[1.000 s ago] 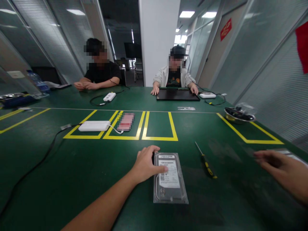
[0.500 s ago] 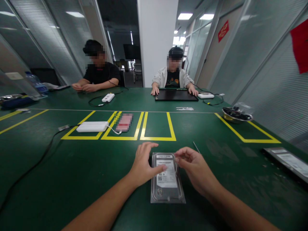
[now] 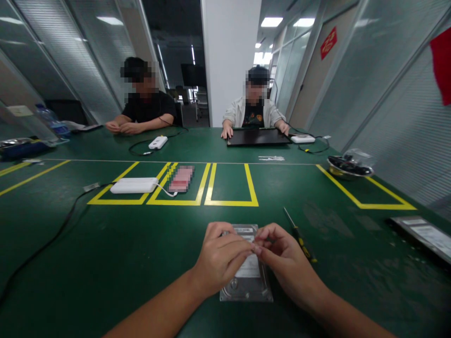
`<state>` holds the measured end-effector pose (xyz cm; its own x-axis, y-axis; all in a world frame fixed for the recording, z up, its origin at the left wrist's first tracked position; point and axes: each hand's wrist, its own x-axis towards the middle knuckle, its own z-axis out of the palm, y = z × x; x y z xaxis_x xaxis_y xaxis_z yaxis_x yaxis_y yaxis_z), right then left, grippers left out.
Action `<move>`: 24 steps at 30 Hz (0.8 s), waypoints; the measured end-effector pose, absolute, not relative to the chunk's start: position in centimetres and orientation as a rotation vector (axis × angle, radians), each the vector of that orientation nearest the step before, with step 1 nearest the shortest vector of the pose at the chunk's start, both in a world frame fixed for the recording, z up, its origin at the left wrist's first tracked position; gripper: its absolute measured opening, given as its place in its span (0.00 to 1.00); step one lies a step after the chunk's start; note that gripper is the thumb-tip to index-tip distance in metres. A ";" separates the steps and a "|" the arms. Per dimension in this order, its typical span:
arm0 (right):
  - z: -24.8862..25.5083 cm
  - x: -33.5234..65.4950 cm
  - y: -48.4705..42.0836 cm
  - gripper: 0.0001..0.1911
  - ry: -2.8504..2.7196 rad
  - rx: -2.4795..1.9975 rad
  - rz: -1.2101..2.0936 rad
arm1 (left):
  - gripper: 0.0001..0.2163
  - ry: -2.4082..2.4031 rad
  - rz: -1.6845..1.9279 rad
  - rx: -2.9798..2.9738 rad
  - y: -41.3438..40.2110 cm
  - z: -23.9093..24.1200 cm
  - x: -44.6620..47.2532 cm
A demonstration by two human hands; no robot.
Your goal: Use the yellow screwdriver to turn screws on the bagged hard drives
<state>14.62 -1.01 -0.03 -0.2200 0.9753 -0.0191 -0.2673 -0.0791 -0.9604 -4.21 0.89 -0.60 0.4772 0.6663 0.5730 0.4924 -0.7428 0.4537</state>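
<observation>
Mostly, a green bench (image 3: 88,244) fills the lower view, with yellow tape frames (image 3: 232,203) marked out across its middle. Over its near side, the left hand (image 3: 221,251) and right hand (image 3: 282,256) come together from opposite sides, both half curled. Directly beneath them lies a hard disk drive (image 3: 248,284), flat on the bench, label (image 3: 249,269) up; its long axis runs away from the wearer, roughly square to the line joining the hands. The left hand covers more of it, so that one seems nearer (whether it touches, I cannot tell). Another hard disk drive (image 3: 428,234) sits well apart, far right. Just right of the right hand, a screwdriver (image 3: 302,240) lies slantwise. Smallest, the fingertips (image 3: 259,251) meet in a pinch; whether they grip something tiny cannot be told.
</observation>
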 end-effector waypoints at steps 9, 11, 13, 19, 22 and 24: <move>-0.5 14.7 -1.1 0.13 -1.134 -0.942 1.501 | 0.07 0.896 1.248 2.517 0.9 -0.6 -4.1; -0.5 14.8 -1.1 0.13 -1.188 -0.998 1.456 | 0.06 0.921 1.250 2.505 0.8 -0.7 -4.0; -0.3 15.2 -1.1 0.10 -1.319 -1.087 1.333 | 0.05 0.945 1.248 2.495 0.9 -0.8 -4.1; 0.6 16.1 -2.4 0.15 -2.321 -1.057 0.421 | 0.03 1.229 1.297 2.267 2.3 -1.0 -4.9; 0.3 15.5 -3.5 0.35 -2.647 -1.095 0.196 | 0.04 1.357 1.326 2.150 3.1 -1.3 -5.3; -0.3 15.2 -4.0 0.42 -2.728 -1.120 0.094 | 0.04 1.408 1.355 2.104 3.5 -1.5 -5.4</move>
